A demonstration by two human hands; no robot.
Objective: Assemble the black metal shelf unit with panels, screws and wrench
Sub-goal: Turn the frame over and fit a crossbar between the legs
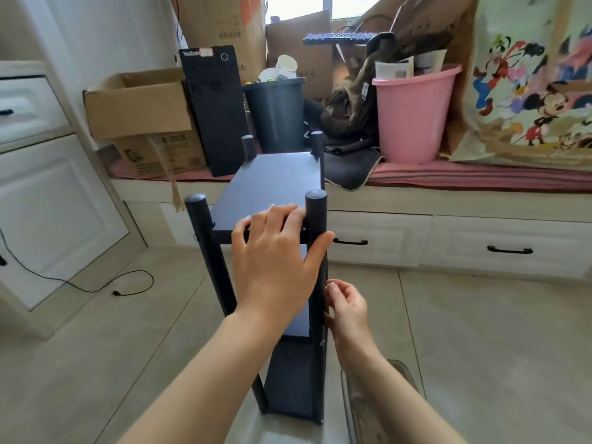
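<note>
From the head camera, the black shelf unit [272,184] stands upright on the tiled floor [480,331] just in front of the person, with four round posts rising above its top panel [275,177] and lower panels visible beneath. The left hand [275,261] lies over the near edge of the top panel, its fingers curled over that edge and its thumb stretched across the near right post [316,225], so it grips the panel. The right hand [346,306] sits lower, beside the same post at about mid height, with its fingertips [331,288] pinched against the post's side; whether they hold a screw or a small tool there is too small to tell. Behind the shelf runs a low window bench carrying a cardboard box [137,104], a black computer tower [214,107], a dark bin [275,113] and a pink bucket [413,113]. A black cable [96,288] trails across the floor at left.
</note>
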